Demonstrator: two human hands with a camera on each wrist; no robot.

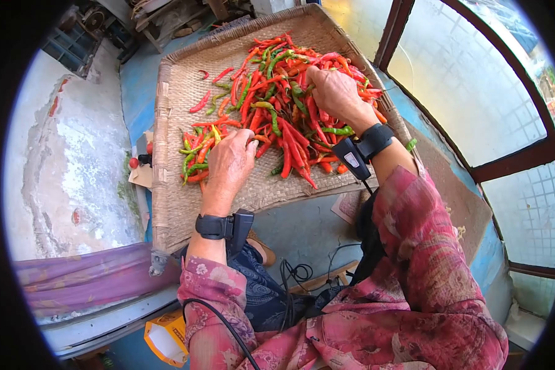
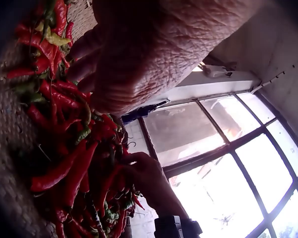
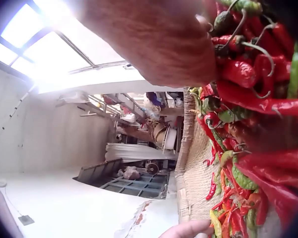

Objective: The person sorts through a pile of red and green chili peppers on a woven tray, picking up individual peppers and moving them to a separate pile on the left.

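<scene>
Left hand (image 1: 231,154): lowered over the near side of the woven tray (image 1: 179,92), well apart from the other, back uppermost, fingertips at an orange-red chilli (image 1: 262,139); cannot tell whether pinching or only touching, with the fingers partly hidden.
Right hand (image 1: 338,95): reaching across to the far right part of the heap of chillies (image 1: 296,148), fingers bent down among the pods; cannot tell whether gripping any.
Window (image 1: 468,80): brown-framed, many-paned, bright, along the right side.
Wall (image 1: 83,179): whitewashed, patchy, reddish where chipped, along the left.
Tray: straw-coloured, straight-sided, low-rimmed, set in front of the seated person's legs.
Shirt (image 1: 407,333): pink and floral, sleeves pushed back from both wrists.
Heap: piled over the middle and right of the tray, mostly red, with green and orange pods mixed in.
Purple cloth (image 1: 92,277): stretched along the foot of the wall.
Small cluster (image 1: 197,157): red, green, orange and yellow pods, gathered in the tray just beside the left hand.
Orange box (image 1: 166,339): open-ended, low at the left, near the shirt.
Wrist cameras (image 1: 239,229): black, strapped one to each wrist.
Red chilli (image 1: 200,102): loose on bare weave, left of the heap.
</scene>
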